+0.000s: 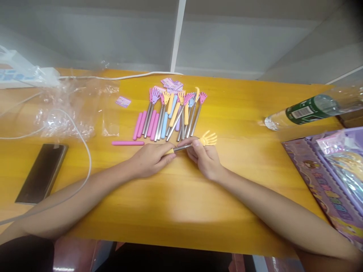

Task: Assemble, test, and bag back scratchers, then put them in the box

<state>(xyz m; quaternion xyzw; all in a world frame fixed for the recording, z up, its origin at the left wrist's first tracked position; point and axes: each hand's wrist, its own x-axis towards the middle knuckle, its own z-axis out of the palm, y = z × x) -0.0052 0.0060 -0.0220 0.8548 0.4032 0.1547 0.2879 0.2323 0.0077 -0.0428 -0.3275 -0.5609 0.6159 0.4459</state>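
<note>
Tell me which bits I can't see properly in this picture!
- Most of the yellow handle: head view, hidden by the left hand.
- The writing on the small purple card: head view, too small to read.
- The rest of the purple box: head view, cut off by the right edge.
- All of the white power strip: head view, cut off by the left edge.

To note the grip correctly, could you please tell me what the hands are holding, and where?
A yellow-headed back scratcher: left hand on its yellow handle, right hand on the rod near the head.
</note>
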